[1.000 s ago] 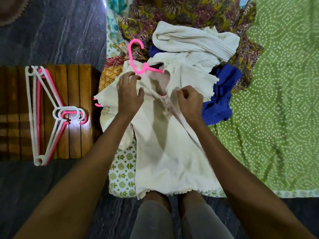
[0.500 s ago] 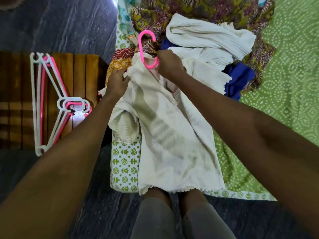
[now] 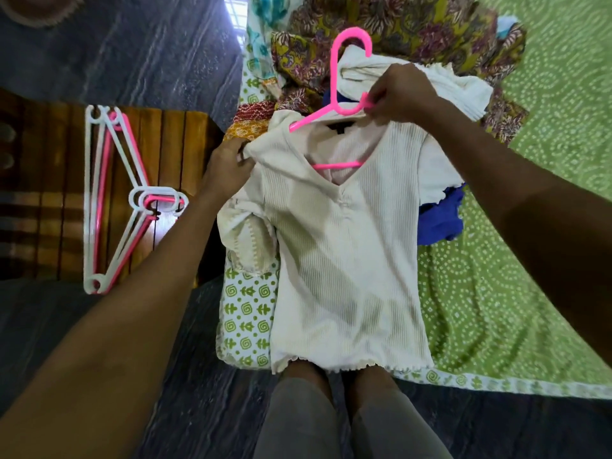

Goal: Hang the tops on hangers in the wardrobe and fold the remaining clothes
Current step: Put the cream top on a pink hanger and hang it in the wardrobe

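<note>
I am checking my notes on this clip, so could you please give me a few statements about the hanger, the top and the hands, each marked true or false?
1. The right hand pinches the pink plastic hanger at the base of its hook. True.
2. The cream ribbed V-neck top lies folded. False: it hangs spread out on the hanger.
3. The left hand grips the top's shoulder. True.
4. The spare pink and white hangers lie on the green patterned bedsheet. False: they lie on the wooden slatted surface.

cream ribbed top, pink hanger, green dotted bedsheet, blue garment
</note>
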`<state>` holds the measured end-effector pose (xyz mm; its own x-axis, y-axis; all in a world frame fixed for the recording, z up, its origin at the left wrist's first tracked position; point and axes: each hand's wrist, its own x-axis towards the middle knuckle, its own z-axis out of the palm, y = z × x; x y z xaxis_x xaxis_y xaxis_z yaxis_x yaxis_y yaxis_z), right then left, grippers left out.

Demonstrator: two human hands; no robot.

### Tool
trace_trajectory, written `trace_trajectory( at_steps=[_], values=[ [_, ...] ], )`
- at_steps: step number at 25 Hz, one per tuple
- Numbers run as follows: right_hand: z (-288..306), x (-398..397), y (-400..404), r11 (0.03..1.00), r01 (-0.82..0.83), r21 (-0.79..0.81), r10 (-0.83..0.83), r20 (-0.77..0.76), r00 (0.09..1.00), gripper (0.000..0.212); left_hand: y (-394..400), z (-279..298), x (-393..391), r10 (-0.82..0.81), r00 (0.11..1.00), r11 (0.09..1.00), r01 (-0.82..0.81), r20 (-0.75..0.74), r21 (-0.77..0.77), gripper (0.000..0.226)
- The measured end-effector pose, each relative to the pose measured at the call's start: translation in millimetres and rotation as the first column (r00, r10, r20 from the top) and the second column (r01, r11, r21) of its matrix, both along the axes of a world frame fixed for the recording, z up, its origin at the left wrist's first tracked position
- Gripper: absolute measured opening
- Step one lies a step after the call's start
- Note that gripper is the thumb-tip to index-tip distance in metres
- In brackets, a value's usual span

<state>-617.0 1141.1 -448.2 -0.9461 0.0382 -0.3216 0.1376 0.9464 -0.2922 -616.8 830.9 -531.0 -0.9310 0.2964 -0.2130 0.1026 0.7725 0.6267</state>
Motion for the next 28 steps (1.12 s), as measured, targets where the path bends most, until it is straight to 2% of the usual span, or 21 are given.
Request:
trace_trajectory(
  at_steps=[2, 5, 10, 17, 19, 23, 24, 27, 28],
  values=[
    [10, 6, 1, 0.997, 0.01, -0.081, -0.009, 0.01, 1.0, 0.021, 18, 21, -3, -0.036, 0.999, 0.999, 0.036, -0.002, 0.007, 0.037],
    [25, 20, -3, 0.985, 0.01, -0.171, -0.012, -0.012, 1.0, 0.02, 57, 53, -2, -0.181, 0.981, 0.981, 0.185, -0.07, 0.051, 0.031],
    [54, 54, 10, 0.978, 0.05, -0.203, -0.071, -0.098, 0.993, 0.02, 92, 101, 8, -0.32, 0.946, 0.947, 0.321, -0.048, 0.016, 0.022],
    [147, 110, 40, 0.96, 0.008, -0.281, -0.084, -0.258, 0.962, 0.018, 104, 192, 37, -0.396, 0.867, 0.88, 0.452, -0.304, 0.144, 0.021],
    [180, 128, 49, 0.945, 0.04, -0.324, -0.135, -0.277, 0.951, 0.023, 107, 225, 41, -0.37, 0.84, 0.88, 0.454, -0.396, 0.141, 0.026],
    [226, 158, 67, 0.902, 0.143, -0.406, -0.28, -0.301, 0.912, 0.051, 107, 280, 43, -0.32, 0.797, 0.886, 0.443, -0.512, 0.135, 0.022],
    [236, 164, 70, 0.907, 0.145, -0.395, -0.288, -0.332, 0.898, 0.048, 106, 293, 45, -0.323, 0.781, 0.881, 0.455, -0.534, 0.131, 0.021],
    [271, 174, 80, 0.948, 0.142, -0.283, -0.265, -0.465, 0.845, 0.019, 103, 334, 44, -0.273, 0.743, 0.867, 0.465, -0.612, 0.178, 0.02],
    [283, 177, 82, 0.95, 0.136, -0.282, -0.265, -0.495, 0.828, 0.017, 102, 346, 43, -0.253, 0.731, 0.867, 0.462, -0.634, 0.188, 0.021]
  ],
)
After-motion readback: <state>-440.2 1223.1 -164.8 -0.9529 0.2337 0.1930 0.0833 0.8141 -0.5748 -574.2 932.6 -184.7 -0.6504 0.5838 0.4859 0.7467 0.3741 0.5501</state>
